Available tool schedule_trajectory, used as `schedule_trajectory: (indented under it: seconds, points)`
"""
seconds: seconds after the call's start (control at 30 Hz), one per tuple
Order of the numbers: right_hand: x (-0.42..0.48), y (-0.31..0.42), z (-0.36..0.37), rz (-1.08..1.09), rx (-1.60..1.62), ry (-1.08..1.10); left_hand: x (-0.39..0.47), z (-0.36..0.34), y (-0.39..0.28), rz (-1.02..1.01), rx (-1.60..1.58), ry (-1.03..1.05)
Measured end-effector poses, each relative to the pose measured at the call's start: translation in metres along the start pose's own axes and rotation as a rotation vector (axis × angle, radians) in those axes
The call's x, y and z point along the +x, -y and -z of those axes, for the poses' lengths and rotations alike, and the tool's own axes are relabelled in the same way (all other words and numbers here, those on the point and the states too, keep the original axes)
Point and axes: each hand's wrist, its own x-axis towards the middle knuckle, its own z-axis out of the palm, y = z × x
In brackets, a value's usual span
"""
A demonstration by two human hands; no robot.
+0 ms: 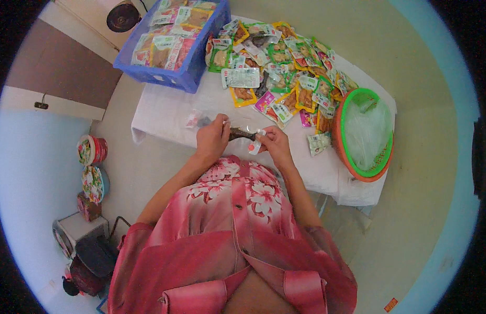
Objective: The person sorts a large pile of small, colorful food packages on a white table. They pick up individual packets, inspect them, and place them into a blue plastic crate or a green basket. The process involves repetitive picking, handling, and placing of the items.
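Observation:
Near the front edge of the cloth-covered table, my left hand [212, 137] and my right hand [275, 144] hold a small clear packet with dark food [242, 134] between them. The right fingers pinch its pale printed end; the left fingers grip the other side. Just beyond my left hand lies a clear plastic piece with pink and dark parts [196, 119], partly hidden. A large heap of small food packets [282, 55] with green, yellow and pink edges spreads over the table ahead. One pale green packet [318, 144] lies apart, right of my right hand.
A blue plastic crate [156, 77] at the far left holds larger packed bags. At the right, a green basket [345, 137] sits inside an orange basket [338, 157], with clear plastic in it. The table's white cloth [168, 114] hangs over the edge. Tubs [98, 150] stand on the floor at left.

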Motion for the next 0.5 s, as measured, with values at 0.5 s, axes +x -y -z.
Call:
schedule_trajectory:
  seconds: [0.5]
  points:
    - [0.069, -0.05, -0.056, 0.295, 0.01, -0.104, -0.005, -0.025, -0.001, -0.272, -0.159, 0.202]
